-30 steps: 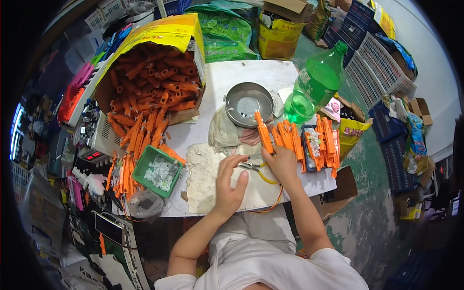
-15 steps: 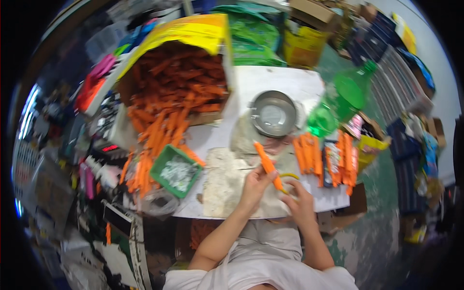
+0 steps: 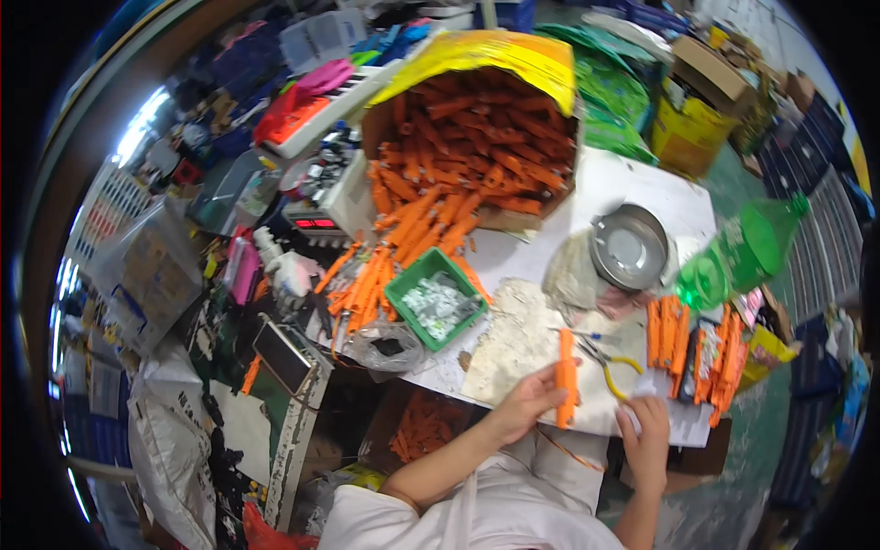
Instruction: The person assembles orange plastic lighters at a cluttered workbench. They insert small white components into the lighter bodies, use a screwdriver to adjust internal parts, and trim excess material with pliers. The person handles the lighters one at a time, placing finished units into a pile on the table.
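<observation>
Now the left hand [image 3: 522,403] grips an orange tube [image 3: 566,391], while the right hand [image 3: 644,429] rests half-open on the table [image 3: 642,183].

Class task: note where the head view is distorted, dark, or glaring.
Head view: fisheye bends the white table edge; corners are black; daylight glares at upper left; the left hand and its orange tube look fairly sharp, the rim clutter smeared.

At the far edge of the table we see a large open cardboard box [image 3: 477,137] with a yellow flap. To its left stands a small device with a red lit display [image 3: 314,223]. We see a yellow carton [image 3: 686,137] and a brown cardboard box [image 3: 710,73] at upper right, and green printed bags [image 3: 623,101] beside them.
</observation>
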`<state>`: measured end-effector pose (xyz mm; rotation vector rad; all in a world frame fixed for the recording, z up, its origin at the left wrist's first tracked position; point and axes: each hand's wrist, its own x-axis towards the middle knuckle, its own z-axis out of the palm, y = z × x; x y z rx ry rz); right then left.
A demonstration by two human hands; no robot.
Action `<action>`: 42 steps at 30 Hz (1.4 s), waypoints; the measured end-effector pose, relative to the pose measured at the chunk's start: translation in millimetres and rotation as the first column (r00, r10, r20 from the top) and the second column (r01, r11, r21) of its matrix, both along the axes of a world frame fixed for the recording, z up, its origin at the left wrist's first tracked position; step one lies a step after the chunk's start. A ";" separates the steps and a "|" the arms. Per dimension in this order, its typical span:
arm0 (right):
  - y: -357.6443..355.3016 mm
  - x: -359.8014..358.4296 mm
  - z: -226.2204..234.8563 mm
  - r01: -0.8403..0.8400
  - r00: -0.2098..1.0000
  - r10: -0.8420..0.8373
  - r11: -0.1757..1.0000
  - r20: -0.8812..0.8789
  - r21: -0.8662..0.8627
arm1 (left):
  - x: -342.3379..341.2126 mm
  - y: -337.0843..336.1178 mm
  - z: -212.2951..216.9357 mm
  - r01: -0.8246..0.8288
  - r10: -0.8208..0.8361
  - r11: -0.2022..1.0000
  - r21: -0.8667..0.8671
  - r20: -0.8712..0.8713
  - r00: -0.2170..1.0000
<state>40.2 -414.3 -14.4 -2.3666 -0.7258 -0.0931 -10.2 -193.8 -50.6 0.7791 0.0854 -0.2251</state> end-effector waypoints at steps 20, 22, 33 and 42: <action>49.9 55.4 -6.2 -0.081 0.862 0.265 0.913 -0.433 0.399 | -31.5 30.3 8.8 -0.024 0.026 0.999 -0.021 0.099 0.995; 50.1 30.3 11.3 -0.072 0.809 0.361 0.844 -0.464 0.531 | -27.7 30.1 10.7 -0.020 0.016 0.998 0.062 0.071 0.997; 36.8 22.6 22.0 -0.066 0.915 0.199 0.932 -0.351 0.357 | -23.0 32.8 21.3 0.013 -0.008 0.938 0.346 -0.017 1.000; 27.0 29.3 25.3 -0.089 0.814 0.242 0.951 -0.529 0.297 | -26.7 38.0 21.5 0.112 -0.096 0.927 0.358 -0.064 0.993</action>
